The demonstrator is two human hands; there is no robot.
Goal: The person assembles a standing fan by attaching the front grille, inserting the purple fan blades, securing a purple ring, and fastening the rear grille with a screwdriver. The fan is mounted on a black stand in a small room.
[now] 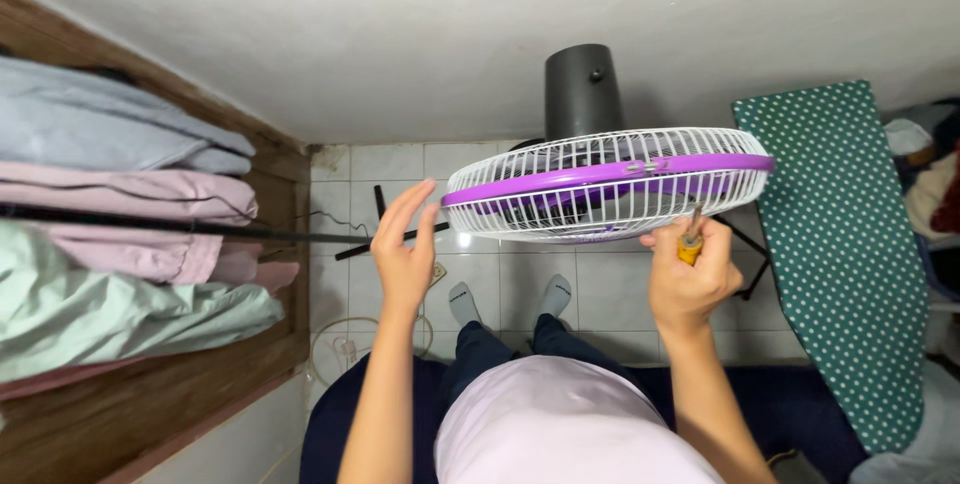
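The fan is steadied at its left grille edge by the open left hand, fingers spread, gripping nothing; a yellow-handled screwdriver is clenched in the right hand, tip raised to the grille's underside near the purple rim

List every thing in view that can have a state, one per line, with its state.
Fan: cage closed with its purple ring on, tilted to face down.
Left hand: open, fingers spread, touching the cage's left edge.
Right hand: closed around the screwdriver.
Screwdriver: upright, tip at the cage's lower rim.
Ironing board: unfolded, standing, nothing on its spotted cover.
Clothes: hanging on a rail at the left.
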